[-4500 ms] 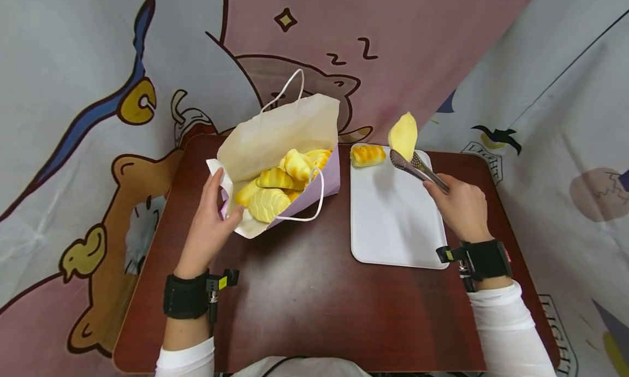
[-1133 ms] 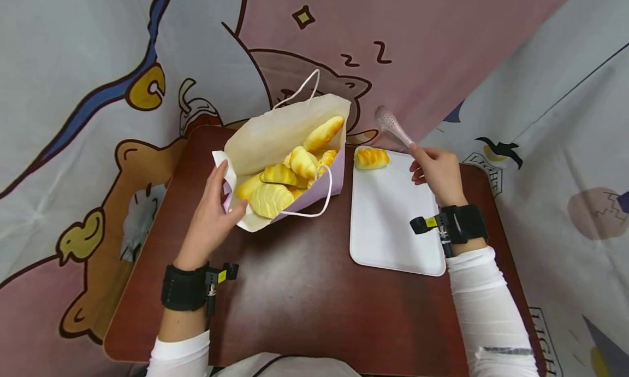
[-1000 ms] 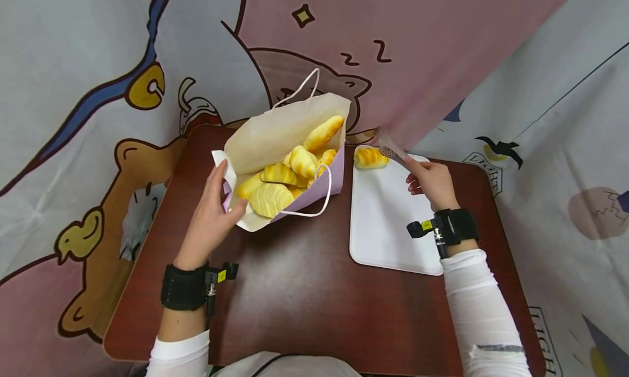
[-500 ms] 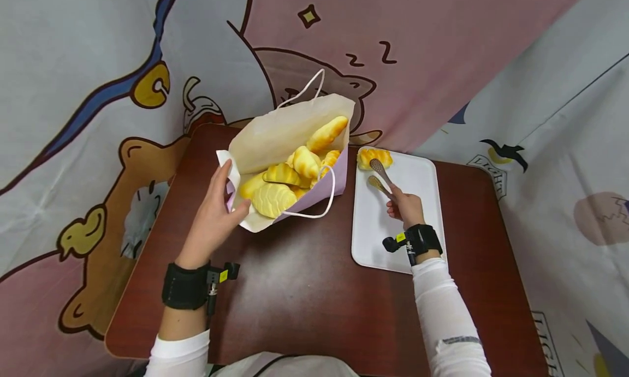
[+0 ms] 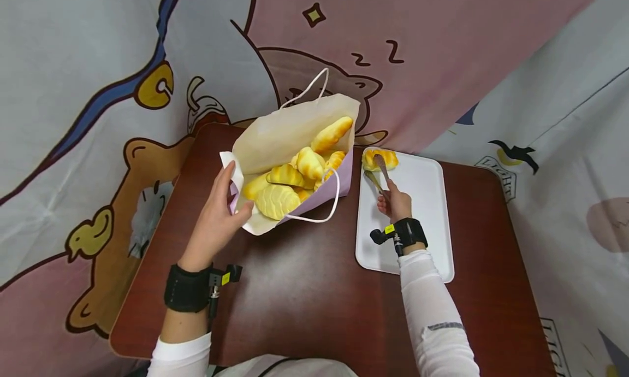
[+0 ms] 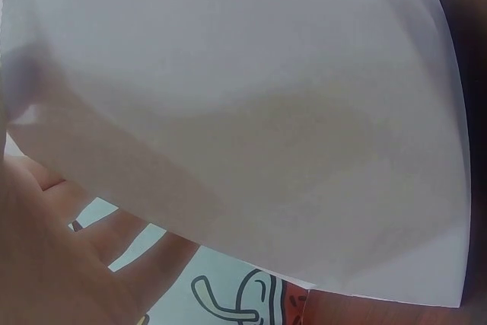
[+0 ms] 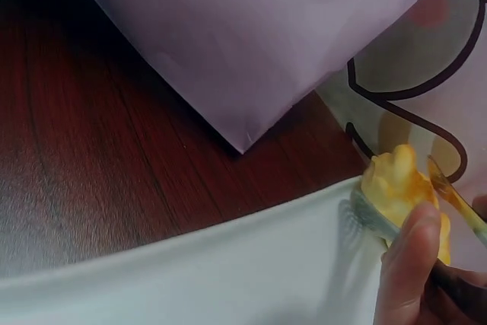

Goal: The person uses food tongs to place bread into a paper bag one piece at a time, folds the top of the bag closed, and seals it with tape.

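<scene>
My left hand point(image 5: 216, 218) grips the left edge of a lilac paper bag point(image 5: 295, 134) with white cord handles, thumb at the mouth and fingers along the outer side. In the left wrist view, the bag's paper point(image 6: 266, 112) hides much of the fingers. Several yellow bread rolls point(image 5: 309, 164) fill the open, tilted bag. My right hand point(image 5: 399, 205) holds metal tongs point(image 5: 382, 166) over a white tray point(image 5: 417, 246). Their tips reach a golden bread roll point(image 5: 390, 158) at the tray's back left corner. The right wrist view shows a tong arm on either side of this roll point(image 7: 399, 180).
The brown wooden table point(image 5: 304, 306) carries the bag at left and the tray at right. Behind and beside it hangs a cartoon-printed cloth point(image 5: 442, 49). One cord handle point(image 5: 336, 196) loops out over the table between bag and tray.
A bread roll held in the tongs earlier now lies on top in the bag. My right hand has since brought the tongs down and left to the roll on the tray. My left hand stays at the bag.
</scene>
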`<state>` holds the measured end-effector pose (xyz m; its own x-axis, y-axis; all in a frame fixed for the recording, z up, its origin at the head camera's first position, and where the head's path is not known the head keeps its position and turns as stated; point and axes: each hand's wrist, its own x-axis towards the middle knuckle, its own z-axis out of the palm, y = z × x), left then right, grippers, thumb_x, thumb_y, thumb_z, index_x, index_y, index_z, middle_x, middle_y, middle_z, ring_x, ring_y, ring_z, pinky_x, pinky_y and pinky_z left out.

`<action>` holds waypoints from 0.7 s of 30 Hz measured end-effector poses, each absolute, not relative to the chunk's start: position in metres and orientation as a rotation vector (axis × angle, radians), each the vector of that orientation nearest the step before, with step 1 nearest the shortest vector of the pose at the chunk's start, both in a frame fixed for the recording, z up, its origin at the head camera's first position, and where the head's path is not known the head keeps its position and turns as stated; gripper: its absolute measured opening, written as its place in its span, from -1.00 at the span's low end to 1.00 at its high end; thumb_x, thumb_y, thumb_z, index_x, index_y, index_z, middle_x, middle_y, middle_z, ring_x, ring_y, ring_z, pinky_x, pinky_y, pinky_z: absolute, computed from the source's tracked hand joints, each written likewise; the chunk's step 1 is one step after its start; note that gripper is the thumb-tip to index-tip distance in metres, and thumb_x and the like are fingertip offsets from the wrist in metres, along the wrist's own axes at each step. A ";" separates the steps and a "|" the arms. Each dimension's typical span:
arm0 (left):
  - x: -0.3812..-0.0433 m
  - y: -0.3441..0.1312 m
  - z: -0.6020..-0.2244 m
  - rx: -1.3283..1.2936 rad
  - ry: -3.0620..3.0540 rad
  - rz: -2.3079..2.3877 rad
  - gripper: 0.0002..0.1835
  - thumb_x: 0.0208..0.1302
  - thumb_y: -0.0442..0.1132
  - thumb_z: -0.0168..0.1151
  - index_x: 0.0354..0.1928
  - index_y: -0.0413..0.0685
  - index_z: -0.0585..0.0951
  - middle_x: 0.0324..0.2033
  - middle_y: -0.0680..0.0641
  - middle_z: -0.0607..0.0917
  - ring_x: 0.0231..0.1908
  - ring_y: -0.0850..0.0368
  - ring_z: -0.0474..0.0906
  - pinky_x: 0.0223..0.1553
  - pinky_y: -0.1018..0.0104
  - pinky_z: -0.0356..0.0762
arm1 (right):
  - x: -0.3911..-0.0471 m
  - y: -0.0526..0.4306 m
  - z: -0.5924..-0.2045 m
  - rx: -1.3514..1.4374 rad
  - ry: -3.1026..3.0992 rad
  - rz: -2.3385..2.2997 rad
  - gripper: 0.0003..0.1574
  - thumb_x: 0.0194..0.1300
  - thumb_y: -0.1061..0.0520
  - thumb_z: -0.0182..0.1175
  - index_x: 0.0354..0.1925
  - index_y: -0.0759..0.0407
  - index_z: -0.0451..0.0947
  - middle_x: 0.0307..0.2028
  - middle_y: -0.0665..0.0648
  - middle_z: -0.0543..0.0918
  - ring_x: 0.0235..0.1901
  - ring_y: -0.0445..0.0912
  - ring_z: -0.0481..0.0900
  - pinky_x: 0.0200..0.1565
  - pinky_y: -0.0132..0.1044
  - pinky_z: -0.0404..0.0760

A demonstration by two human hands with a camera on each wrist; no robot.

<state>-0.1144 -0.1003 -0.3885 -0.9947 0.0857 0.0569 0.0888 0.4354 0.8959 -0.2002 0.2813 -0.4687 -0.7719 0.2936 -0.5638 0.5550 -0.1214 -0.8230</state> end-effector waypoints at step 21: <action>-0.120 -0.106 -0.410 -0.139 -2.653 -1.634 -0.11 0.08 -0.10 0.21 0.34 0.43 -0.11 0.30 0.31 -0.08 0.22 0.14 0.10 0.06 0.01 0.27 | -0.218 0.296 -0.514 0.991 2.101 -1.918 -0.23 0.17 -0.24 0.05 0.02 0.40 0.42 -0.59 0.07 0.50 -0.73 -0.21 0.44 -0.58 -0.41 0.54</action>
<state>-0.1199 -0.1056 -0.4097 -0.9957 0.0639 0.0665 0.0881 0.4472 0.8901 -0.2178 0.2963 -0.5137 -0.7760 0.3752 -0.5070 0.5390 -0.0230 -0.8420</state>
